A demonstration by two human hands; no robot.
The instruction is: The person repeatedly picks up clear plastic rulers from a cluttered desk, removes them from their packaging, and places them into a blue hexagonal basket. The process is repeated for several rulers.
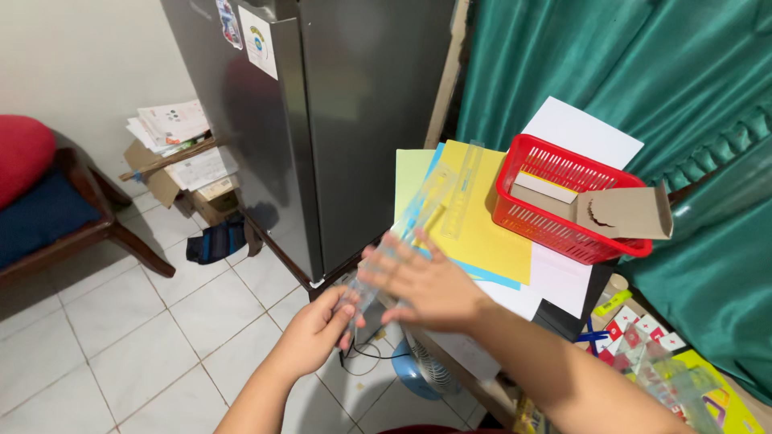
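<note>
Both hands are seen in the lower middle of the frame, close together. A long transparent plastic ruler (pixel 394 241) is gripped at its near end by the left hand (pixel 315 331), with the fingers curled around it; the ruler goes up and to the right from there, over the edge of the yellow paper sheets (pixel 482 233). The right hand (pixel 426 285) is held flat and wide, with the fingers spread, and it is laid on or just above the lower part of the ruler; because of blur, real contact cannot be confirmed. Nothing is closed inside this hand.

The ruler is judged to be light, thin and rather stiff, but somewhat bendable along its length, so it may flex if it is held only at one end. Its smooth plastic surface is probably slippery, and it may crack if it is bent hard. A hold near the middle, by the two long edges, is judged to be the most stable.

A second clear ruler (pixel 462 193) is lying on the yellow sheets, in the centre of the frame. To the right of it, a red plastic basket (pixel 555 233) with cardboard boxes (pixel 627 213) inside is placed on white paper (pixel 579 133). A grey refrigerator (pixel 354 120) fills the upper middle, and a green curtain (pixel 643 72) the upper right.
</note>
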